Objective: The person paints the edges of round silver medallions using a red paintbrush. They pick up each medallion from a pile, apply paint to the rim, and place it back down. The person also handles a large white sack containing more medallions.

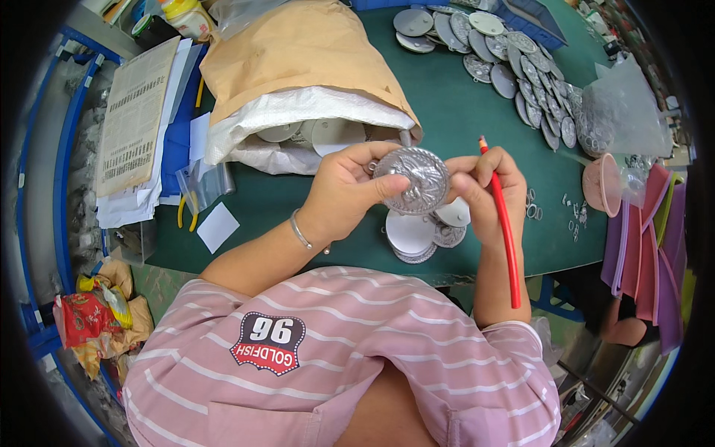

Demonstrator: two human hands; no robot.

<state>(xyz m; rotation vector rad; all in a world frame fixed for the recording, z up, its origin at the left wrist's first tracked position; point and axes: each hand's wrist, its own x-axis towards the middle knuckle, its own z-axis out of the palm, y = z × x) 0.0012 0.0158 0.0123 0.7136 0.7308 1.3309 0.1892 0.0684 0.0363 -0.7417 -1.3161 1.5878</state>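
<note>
My left hand point(345, 186) grips a round silver-coloured metal medallion point(412, 181) with a raised design and a roped rim, thumb across its front. A small ring shows at the medallion's left edge. My right hand point(493, 190) is closed on a long, slim red pencil-like stick point(507, 235), which points down toward me. Its fingertips also reach the medallion's right edge. Under the hands, several more discs lie stacked at the table's near edge, among them a smooth pale disc point(409, 232). Part of that stack is hidden by the held medallion.
A brown paper sack point(298, 56) with a white lining lies open, discs inside. Behind to the right spreads a pile of metal discs point(514, 56) beside a blue tray point(530, 21). Rightward are loose rings point(532, 205), a pink cup point(601, 186) and a clear plastic bag point(624, 104). Papers point(138, 112) stand left.
</note>
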